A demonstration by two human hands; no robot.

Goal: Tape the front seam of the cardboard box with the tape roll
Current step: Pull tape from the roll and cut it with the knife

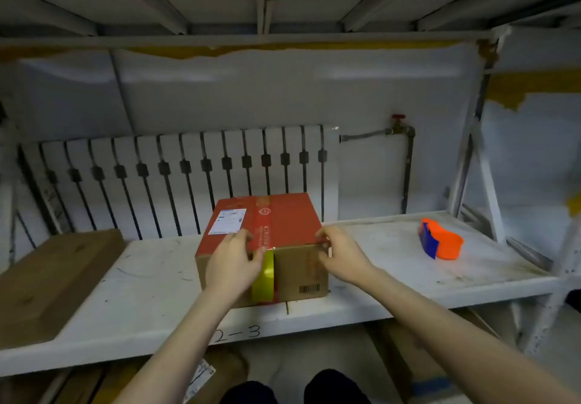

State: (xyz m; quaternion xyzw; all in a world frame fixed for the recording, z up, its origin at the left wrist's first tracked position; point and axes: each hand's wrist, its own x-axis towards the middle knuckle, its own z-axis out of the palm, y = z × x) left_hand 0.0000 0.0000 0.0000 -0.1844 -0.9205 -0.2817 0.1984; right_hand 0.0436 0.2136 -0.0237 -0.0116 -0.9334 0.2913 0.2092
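Note:
A cardboard box (283, 218) with a red top and a white shipping label stands on the white shelf (141, 296). A yellow tape strip (264, 278) runs down the middle of its brown front face. My left hand (234, 265) lies flat against the front face with fingers over the top front edge, beside the strip. My right hand (341, 251) presses on the box's front right top corner. The tape roll in an orange and blue dispenser (440, 241) lies on the shelf to the right, apart from both hands.
A flat brown cardboard piece (53, 278) lies on the shelf's left end. A radiator (176, 177) and a pipe with a red valve (398, 124) stand behind. A shelf post (471, 158) rises at right. More cardboard lies under the shelf.

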